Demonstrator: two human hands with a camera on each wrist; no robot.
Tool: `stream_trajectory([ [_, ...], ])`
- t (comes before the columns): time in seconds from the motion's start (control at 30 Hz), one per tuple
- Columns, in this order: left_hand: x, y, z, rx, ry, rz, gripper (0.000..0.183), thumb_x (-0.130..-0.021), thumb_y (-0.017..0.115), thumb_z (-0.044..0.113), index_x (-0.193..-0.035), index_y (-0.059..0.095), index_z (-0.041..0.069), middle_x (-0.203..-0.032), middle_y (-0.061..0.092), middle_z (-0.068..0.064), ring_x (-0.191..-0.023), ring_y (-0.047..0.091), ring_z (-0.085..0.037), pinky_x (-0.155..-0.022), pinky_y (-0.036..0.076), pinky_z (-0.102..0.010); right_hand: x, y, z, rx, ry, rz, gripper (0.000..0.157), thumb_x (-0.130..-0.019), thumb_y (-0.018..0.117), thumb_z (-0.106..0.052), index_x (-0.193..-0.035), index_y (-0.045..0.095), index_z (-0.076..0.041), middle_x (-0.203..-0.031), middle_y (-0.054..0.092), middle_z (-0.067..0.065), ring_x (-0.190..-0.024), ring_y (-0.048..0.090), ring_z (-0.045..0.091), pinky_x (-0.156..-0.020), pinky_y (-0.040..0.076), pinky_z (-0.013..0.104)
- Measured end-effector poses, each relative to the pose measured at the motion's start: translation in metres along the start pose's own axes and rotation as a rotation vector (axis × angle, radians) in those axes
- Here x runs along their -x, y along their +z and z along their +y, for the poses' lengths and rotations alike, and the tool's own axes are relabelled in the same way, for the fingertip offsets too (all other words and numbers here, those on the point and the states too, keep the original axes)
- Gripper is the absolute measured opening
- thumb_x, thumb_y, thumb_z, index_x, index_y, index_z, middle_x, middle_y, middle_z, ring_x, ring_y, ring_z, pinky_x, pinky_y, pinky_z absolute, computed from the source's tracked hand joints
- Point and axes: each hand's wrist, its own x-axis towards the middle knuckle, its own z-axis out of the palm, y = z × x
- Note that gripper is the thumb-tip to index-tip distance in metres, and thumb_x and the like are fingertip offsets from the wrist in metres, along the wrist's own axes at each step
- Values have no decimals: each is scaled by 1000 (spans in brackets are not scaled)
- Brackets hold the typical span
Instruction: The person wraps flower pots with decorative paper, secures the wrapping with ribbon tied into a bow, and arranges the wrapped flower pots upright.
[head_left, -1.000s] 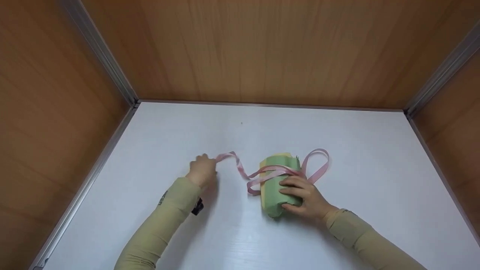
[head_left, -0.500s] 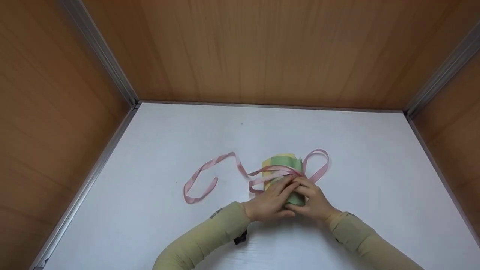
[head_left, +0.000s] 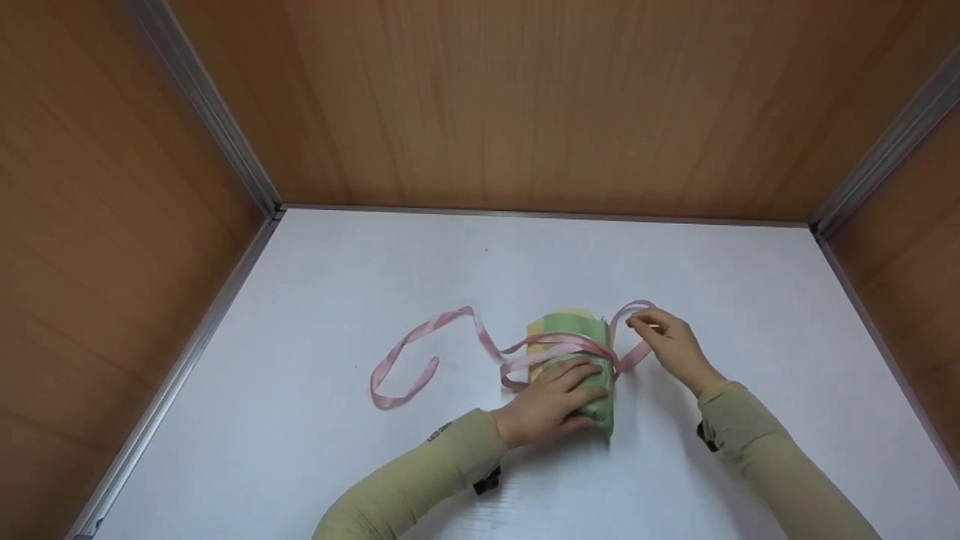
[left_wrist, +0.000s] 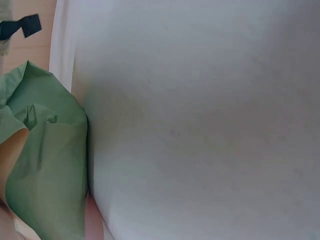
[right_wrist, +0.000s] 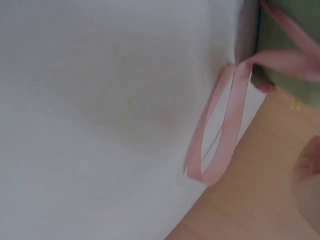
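Note:
A parcel (head_left: 574, 323) in green paper with a yellow layer at its far left edge lies on the white table. Pink ribbon (head_left: 559, 349) crosses over its middle. On the near half of the parcel my left hand (head_left: 544, 409) rests with its fingers spread; in the left wrist view, folded green paper (left_wrist: 55, 150) fills the left side. My right hand (head_left: 676, 351) is over the ribbon loop at the parcel's right, fingers loosely bent. From the right wrist, the ribbon loop (right_wrist: 232, 125) hangs apart from the fingertips (right_wrist: 308, 165).
A long loose ribbon tail (head_left: 382, 367) curves over the table left of the parcel. Wood-grain panels (head_left: 540, 105) with metal edging stand at the back and both sides of the white table (head_left: 360, 262).
My left hand let go of the ribbon's left end and moved right onto the parcel. My right hand then left the parcel and moved up and right to the ribbon loop.

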Motion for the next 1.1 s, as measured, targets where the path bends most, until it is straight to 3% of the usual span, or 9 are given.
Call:
stream_trajectory([
  [0.1,0,1,-1,-20,-2,9,41,-95,53,40,-131,52,20,-143,43,-6,-138,32,-22,-116,22,-32,-13,-7,4,149,-69,-170,25,-92,48,3,-112,63,2,-119,59,22,-115,52,41,-97,41,55],
  [0.23,-1,2,-2,-29,-3,11,41,-96,50,41,-131,51,20,-143,43,-6,-138,32,-22,-115,23,-32,-21,-5,10,323,-165,-386,37,-78,53,10,-114,63,3,-123,51,27,-120,40,48,-98,34,62],
  [0.4,-2,3,-3,-38,5,16,41,-96,50,42,-131,52,21,-142,43,-6,-138,32,-22,-115,23,-32,-22,4,17,399,-183,-463,34,-79,68,-6,-112,65,2,-127,48,26,-122,36,47,-99,32,63],
  [0.57,-4,4,-4,-49,5,14,41,-96,49,43,-131,51,21,-143,43,-6,-138,32,-22,-116,20,-31,-24,3,21,329,-220,-429,19,-84,63,-6,-99,70,2,-122,55,23,-118,44,44,-98,37,59],
  [0.63,-3,3,-4,-47,4,12,41,-96,49,43,-131,51,21,-143,42,-6,-138,31,-22,-116,20,-31,-25,0,21,280,-228,-413,15,-83,60,-3,-93,70,1,-112,61,19,-107,53,36,-92,44,52],
  [0.73,-4,3,-4,-45,2,8,41,-96,50,42,-131,51,21,-143,42,-5,-139,31,-21,-116,21,-31,-25,-8,19,219,-178,-410,12,-84,57,-3,-87,68,-2,-96,66,13,-89,56,23,-80,48,39],
  [0.83,-4,3,-4,-42,3,8,41,-96,50,42,-131,51,21,-144,41,-5,-139,30,-21,-116,20,-32,-23,-17,19,119,-96,-456,13,-88,55,-6,-87,65,1,-86,67,11,-81,57,17,-77,45,32],
  [1.0,-4,5,-5,-64,13,39,39,-95,52,42,-129,53,22,-142,43,-5,-137,32,-20,-117,18,-30,-21,-27,23,-133,-3,-597,25,-91,40,-5,-88,61,8,-79,65,-1,-78,62,12,-80,48,31],
  [1.1,-4,6,-4,-81,13,52,39,-94,54,42,-127,55,22,-141,45,-4,-136,34,-20,-116,18,-29,-19,-27,25,-198,64,-678,27,-90,38,-2,-91,61,13,-74,62,-7,-68,58,7,-69,49,27],
])
